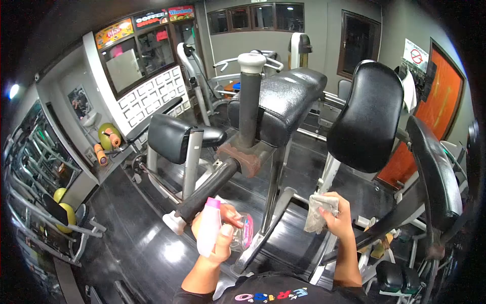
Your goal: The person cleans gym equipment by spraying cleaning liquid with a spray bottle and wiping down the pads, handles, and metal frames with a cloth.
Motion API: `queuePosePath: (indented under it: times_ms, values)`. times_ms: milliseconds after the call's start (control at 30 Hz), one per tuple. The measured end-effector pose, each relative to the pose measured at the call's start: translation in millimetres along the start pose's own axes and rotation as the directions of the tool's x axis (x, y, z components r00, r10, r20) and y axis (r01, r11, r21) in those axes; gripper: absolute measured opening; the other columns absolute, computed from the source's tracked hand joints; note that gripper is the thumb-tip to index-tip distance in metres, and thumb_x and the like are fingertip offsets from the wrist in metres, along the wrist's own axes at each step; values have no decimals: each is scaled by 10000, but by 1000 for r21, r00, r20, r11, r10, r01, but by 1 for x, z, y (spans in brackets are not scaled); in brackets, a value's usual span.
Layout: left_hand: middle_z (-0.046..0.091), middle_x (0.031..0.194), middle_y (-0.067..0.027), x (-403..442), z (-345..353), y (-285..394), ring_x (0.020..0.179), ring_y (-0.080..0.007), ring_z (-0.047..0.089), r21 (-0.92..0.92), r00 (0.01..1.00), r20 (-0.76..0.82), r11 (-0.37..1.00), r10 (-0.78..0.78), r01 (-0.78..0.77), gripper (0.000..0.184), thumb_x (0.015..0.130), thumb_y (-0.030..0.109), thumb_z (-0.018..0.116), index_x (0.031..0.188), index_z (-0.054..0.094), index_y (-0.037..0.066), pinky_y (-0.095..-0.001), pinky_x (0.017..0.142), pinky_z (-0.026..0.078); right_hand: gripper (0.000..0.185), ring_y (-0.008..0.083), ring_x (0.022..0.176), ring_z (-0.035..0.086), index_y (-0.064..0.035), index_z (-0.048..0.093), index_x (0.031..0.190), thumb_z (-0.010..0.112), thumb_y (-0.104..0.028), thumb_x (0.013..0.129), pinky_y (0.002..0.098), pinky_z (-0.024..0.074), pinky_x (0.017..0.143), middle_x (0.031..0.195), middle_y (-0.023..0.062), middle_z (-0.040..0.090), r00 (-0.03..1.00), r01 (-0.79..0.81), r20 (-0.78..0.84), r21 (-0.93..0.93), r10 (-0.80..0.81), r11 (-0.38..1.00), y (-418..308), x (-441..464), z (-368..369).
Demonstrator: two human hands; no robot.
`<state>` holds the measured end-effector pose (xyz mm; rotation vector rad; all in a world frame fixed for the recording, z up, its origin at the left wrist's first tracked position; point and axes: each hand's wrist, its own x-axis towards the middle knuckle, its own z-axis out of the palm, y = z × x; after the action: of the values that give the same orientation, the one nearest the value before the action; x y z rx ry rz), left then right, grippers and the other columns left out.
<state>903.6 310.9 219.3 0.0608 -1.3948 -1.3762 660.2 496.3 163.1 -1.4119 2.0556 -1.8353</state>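
Below the backrest (367,116), your right hand (341,215) clutches a cloth (320,212); left of it, your left hand (223,243) grips maybe two bottles (209,230); hold them upright.

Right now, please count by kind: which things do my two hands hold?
Bottles, left hand: 2 (white bottle, clear bottle)
Cloth, right hand: 1
Total: 3

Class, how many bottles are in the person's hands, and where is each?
2, both in the left hand: a white bottle with a pink cap, and a clear bottle with a pink label, to its right in the picture. The hand may hide others.
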Motion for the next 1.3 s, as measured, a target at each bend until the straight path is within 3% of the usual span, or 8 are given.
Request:
queuePosePath:
  times_ms: [267,533,733,900,1067,1167,1233,1300]
  values:
    - [585,755,-146,4,25,-8,648,-191,609,82,995,-49,994,82,-78,333,856,268,629,866,558,-57,-298,581,522,283,180,870,677,37,647,1014,637,19,731,295,516,794,957,127,703,1000,-18,0,50,18,999,33,-12,-17]
    - [595,835,-166,-26,22,-22,648,-187,614,233,997,-75,972,17,1,314,872,245,610,932,563,-59,-302,579,527,280,155,849,665,34,634,1012,635,54,733,282,512,774,908,102,692,992,-117,58,101,112,988,62,-24,-15]
    - [606,859,-170,-41,11,-20,669,-179,625,251,998,-58,967,-18,32,317,871,252,614,947,569,-53,-304,592,534,266,156,851,654,32,627,1029,656,33,764,282,505,782,930,107,686,996,-68,70,125,60,990,50,-16,-13]
    - [628,830,-149,-54,1,-23,652,-171,640,311,991,58,946,-119,95,329,876,278,612,892,590,-50,-282,617,529,271,203,930,629,20,620,1055,644,14,785,316,481,837,1014,131,646,979,202,-34,214,-200,956,-3,32,-10]
    - [628,723,-102,-61,-16,-18,608,-175,633,274,980,158,959,-121,74,297,861,274,634,835,610,-21,-287,567,496,381,309,1000,614,-21,614,1104,652,20,726,374,479,878,1073,154,631,715,674,-130,-130,-686,727,-96,115,9]
    - [631,718,-110,-65,-37,-8,614,-180,633,315,954,248,945,-170,87,278,839,256,649,816,615,-18,-293,568,496,464,318,1051,584,-110,625,1145,672,-7,695,396,477,887,1122,114,611,490,727,-254,-410,-834,552,-155,164,42]
    - [634,721,-108,-68,-54,-7,612,-196,634,339,937,304,939,-170,60,249,826,237,655,807,621,-8,-302,565,500,506,304,1072,555,-189,630,1178,681,-26,702,406,474,878,1153,67,590,479,633,-203,-594,-854,497,-172,188,73]
    - [637,722,-97,-75,-72,-10,602,-214,632,351,916,380,936,-125,-18,221,822,224,655,803,624,6,-312,565,504,580,281,1035,547,-242,638,1200,675,-18,666,396,467,877,1152,22,577,596,545,-133,-657,-792,521,-171,183,110]
